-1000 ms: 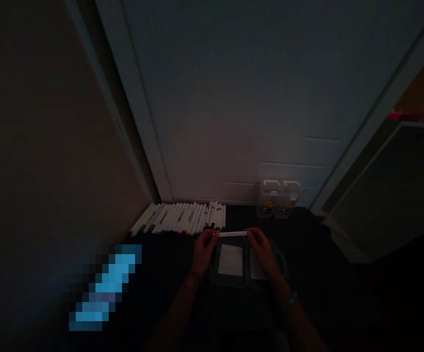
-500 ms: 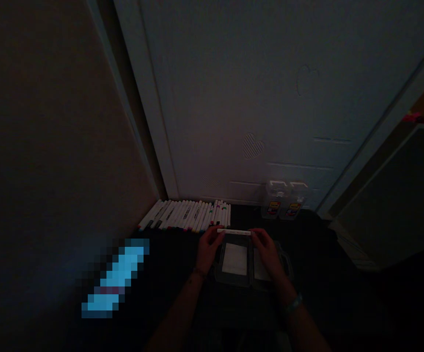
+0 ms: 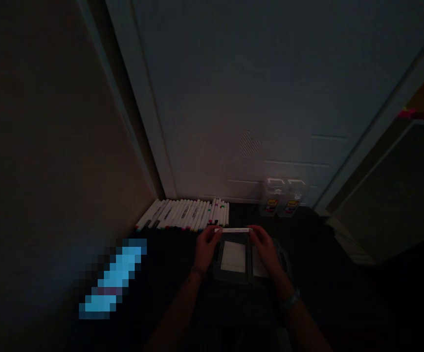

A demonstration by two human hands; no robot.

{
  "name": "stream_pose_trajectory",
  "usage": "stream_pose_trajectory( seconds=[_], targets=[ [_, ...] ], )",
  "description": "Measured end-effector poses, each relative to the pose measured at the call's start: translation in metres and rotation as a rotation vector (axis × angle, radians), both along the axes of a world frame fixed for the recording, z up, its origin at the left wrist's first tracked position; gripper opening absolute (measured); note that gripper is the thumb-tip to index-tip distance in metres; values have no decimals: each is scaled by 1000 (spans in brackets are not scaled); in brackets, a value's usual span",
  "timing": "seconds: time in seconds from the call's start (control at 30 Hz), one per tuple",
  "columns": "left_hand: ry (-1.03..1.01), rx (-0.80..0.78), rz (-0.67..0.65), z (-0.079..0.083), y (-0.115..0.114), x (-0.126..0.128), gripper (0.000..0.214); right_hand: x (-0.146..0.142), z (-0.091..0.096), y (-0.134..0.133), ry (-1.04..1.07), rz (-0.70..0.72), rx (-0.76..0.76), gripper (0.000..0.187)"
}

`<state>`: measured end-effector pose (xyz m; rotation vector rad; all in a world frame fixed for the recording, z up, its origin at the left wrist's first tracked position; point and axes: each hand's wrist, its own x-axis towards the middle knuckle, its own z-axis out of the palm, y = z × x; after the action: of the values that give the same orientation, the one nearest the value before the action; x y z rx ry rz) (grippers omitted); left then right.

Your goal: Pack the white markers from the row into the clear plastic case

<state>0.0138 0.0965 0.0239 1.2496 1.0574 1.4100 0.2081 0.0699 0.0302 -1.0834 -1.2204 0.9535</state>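
A white marker (image 3: 235, 230) lies level across the space between my two hands. My left hand (image 3: 206, 247) pinches its left end, and my right hand (image 3: 265, 247) grips its right end. Below it an opened clear plastic case (image 3: 232, 279) rests on the dark surface, with a white sheet (image 3: 233, 256) in its left half. Another pale sheet (image 3: 258, 266) in the right half is partly hidden by my right hand. Beyond my left hand, a row of white markers (image 3: 182, 214) with coloured ends lies side by side.
Two clear plastic cases (image 3: 269, 200) with yellow and red labels stand upright against the white panel (image 3: 204, 122) at the back. A blurred bright blue patch (image 3: 114, 281) is at the left. A brown wall (image 3: 50, 146) rises on the left; the scene is dim.
The view has shifted slightly, so everything sits a little further left and up. Both hands still hold the marker over the case.
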Motion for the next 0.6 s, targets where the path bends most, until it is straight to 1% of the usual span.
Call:
stream_pose_trajectory(
  seconds=[0.13,0.3,0.43,0.6],
  targets=[
    [-18,9,22,0,0,0,29,-1,0,0,7,-5,2,29],
    [-4,12,26,1,-1,0,29,-2,4,-3,6,-4,-6,31],
    [-34,16,22,1,-1,0,30,-3,7,-4,7,-11,-11,32],
    [-29,21,22,2,-1,1,30,-2,6,-3,2,-9,-5,33]
  ],
)
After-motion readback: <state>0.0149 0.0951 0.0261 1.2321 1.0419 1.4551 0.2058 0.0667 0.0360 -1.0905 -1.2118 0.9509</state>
